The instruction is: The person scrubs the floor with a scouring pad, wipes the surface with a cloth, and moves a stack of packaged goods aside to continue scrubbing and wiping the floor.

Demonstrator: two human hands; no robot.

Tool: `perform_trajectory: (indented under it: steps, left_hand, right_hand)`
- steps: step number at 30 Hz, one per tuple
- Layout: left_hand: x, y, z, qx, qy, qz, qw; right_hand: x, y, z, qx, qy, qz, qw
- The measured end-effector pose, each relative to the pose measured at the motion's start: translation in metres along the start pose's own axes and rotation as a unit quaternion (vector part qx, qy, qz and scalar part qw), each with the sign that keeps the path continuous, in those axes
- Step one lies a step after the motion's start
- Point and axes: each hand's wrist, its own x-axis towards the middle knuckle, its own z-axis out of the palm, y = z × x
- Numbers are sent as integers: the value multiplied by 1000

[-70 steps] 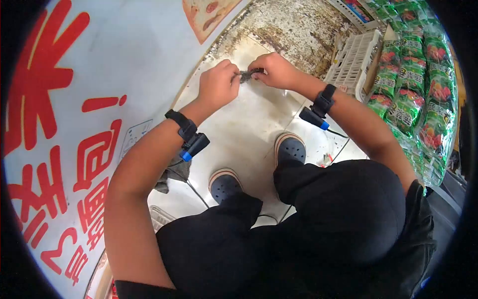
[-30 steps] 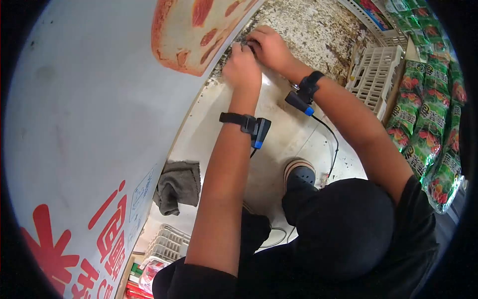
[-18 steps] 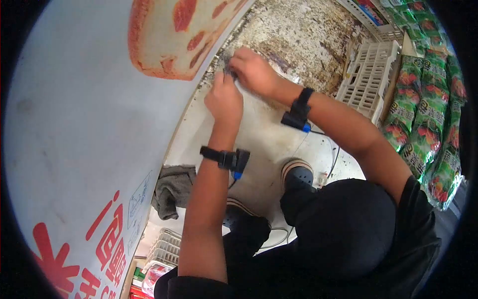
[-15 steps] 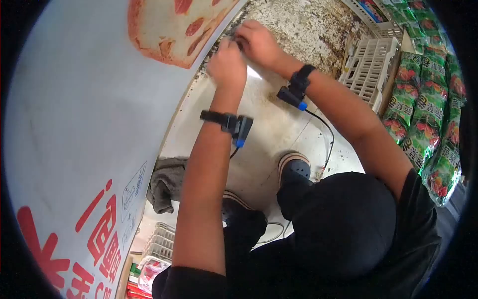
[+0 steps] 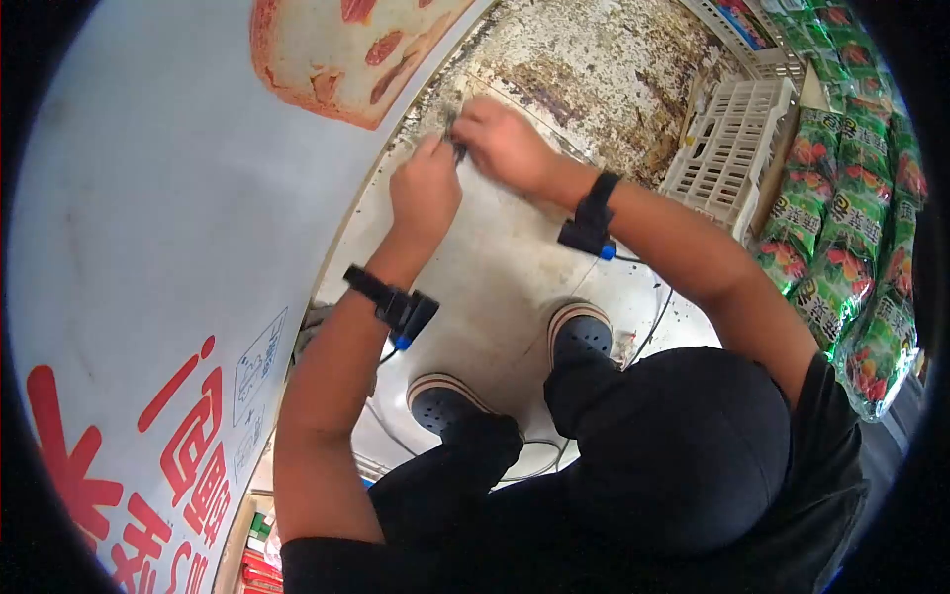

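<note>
Both hands are close together near the white panel's edge, over the stained floor. My left hand (image 5: 427, 191) has its fingers closed on a small dark object (image 5: 453, 139), too small and blurred to name. Touching the same object from the right, my right hand (image 5: 505, 144) has its fingers pinched together. Each wrist wears a black strap with a blue-tipped device and a cable.
The white panel (image 5: 178, 218) with a bread picture and red characters fills the left. White plastic crates (image 5: 727, 148) and green packets (image 5: 851, 213) line the right. My two clogs (image 5: 582, 337) stand on the floor, with cables nearby. A grey cloth (image 5: 315, 319) lies mostly behind my left arm.
Both hands have moved down in the view, towards my body, still together at the small dark object. My left forearm has shifted left, now covering most of the grey cloth and uncovering my left clog.
</note>
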Motion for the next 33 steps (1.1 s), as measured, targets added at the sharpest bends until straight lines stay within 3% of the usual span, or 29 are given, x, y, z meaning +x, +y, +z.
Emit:
perform_trajectory:
  steps: [4, 7, 10, 12, 14, 16, 19, 23, 28, 33]
  left_hand:
    - [88, 16, 36, -2, 97, -1, 995]
    - [108, 19, 38, 9, 93, -7, 996]
    - [85, 9, 31, 13, 92, 17, 996]
    - [52, 1, 15, 74, 9, 32, 997]
    - [14, -15, -1, 87, 1, 83, 993]
    - [-16, -21, -25, 109, -64, 70, 990]
    - [-26, -27, -32, 143, -82, 73, 984]
    - [7, -8, -5, 161, 16, 15, 987]
    - [44, 16, 25, 133, 56, -58, 988]
    - [63, 26, 23, 106, 56, -29, 992]
  right_hand:
    - [42, 64, -24, -111, 51, 7, 993]
    - [58, 83, -34, -146, 54, -9, 988]
    - [47, 63, -23, -128, 67, -4, 990]
    - [31, 36, -5, -58, 58, 7, 997]
    - [23, 9, 8, -6, 12, -17, 1000]
    - [16, -11, 22, 39, -11, -37, 998]
    - [21, -15, 32, 36, -24, -79, 996]
    - [33, 3, 23, 23, 15, -42, 999]
    - [42, 32, 4, -25, 80, 19, 996]
    - [30, 34, -13, -49, 121, 46, 990]
